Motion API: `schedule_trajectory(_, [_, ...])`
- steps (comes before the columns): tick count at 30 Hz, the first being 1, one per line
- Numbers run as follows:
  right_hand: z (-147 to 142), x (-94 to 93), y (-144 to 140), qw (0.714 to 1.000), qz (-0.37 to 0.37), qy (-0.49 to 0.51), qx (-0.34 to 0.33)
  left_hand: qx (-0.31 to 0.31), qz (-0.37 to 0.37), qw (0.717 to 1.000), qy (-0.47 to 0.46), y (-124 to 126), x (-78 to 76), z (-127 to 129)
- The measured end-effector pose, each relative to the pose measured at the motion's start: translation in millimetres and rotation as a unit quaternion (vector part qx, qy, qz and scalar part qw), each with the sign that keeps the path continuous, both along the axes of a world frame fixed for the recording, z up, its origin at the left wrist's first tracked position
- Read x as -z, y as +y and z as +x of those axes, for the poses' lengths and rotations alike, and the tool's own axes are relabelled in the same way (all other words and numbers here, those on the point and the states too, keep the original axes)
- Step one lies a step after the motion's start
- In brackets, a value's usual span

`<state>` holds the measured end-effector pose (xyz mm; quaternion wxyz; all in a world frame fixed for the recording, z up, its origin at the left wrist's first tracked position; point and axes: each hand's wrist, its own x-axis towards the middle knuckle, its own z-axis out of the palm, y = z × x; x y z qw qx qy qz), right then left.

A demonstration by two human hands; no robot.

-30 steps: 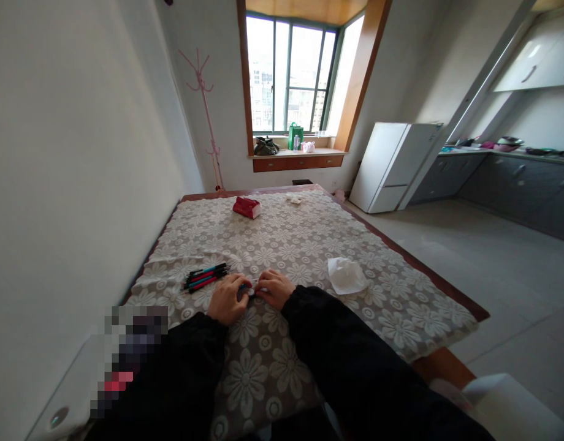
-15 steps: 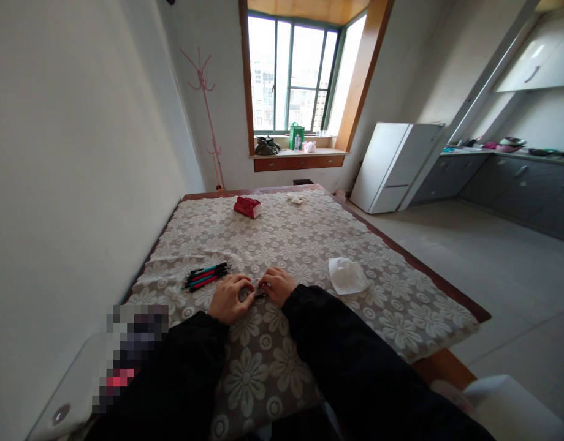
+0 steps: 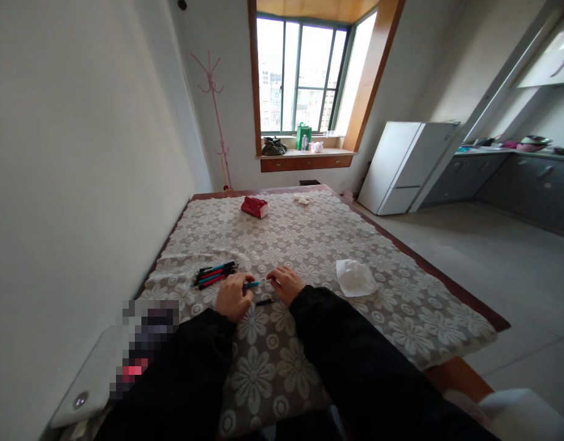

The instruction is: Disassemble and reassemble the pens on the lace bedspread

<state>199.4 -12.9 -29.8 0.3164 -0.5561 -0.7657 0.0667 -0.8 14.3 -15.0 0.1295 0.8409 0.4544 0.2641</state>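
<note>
The left hand [image 3: 233,296] rests on the counter [image 3: 447,288], which is covered by a lace cloth [image 3: 309,245] with a flower pattern. Its grip is closed on a pen with a blue barrel [image 3: 252,284], which points toward 3 o'clock, to the right hand [image 3: 286,284]. The right hand lies just beside it, and its fingers touch the pale thin end of the same pen; whether they pinch this end or only touch it, I cannot tell. Both arms wear black sleeves [image 3: 346,361].

On the cloth between the two hands, a little nearer to the person, lies a small black part [image 3: 265,301], free and not touched by any hand.

At 10 o'clock from the left hand, near it, lies a bunch of pens [image 3: 215,274] in red, blue and black, side by side. At 3 o'clock from the right hand, a bit apart, lies a crumpled white tissue [image 3: 354,277]. Far away at 12 o'clock a red packet [image 3: 255,207] rests on the cloth, and near the far edge lies a small white thing [image 3: 303,199].
</note>
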Motion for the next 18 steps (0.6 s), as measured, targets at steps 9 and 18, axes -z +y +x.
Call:
schedule_trajectory(9, [0.8,-0.2,0.6,0.999,-0.013,0.002,-0.033,0.035,-0.006,0.999,-0.004,0.0,-0.5,-0.2])
schedule_trajectory(18, [-2.1,-6.8,-3.7,0.997,-0.008,0.045,-0.061,0.090,-0.019,0.995,-0.037,-4.1,-6.4,2.1])
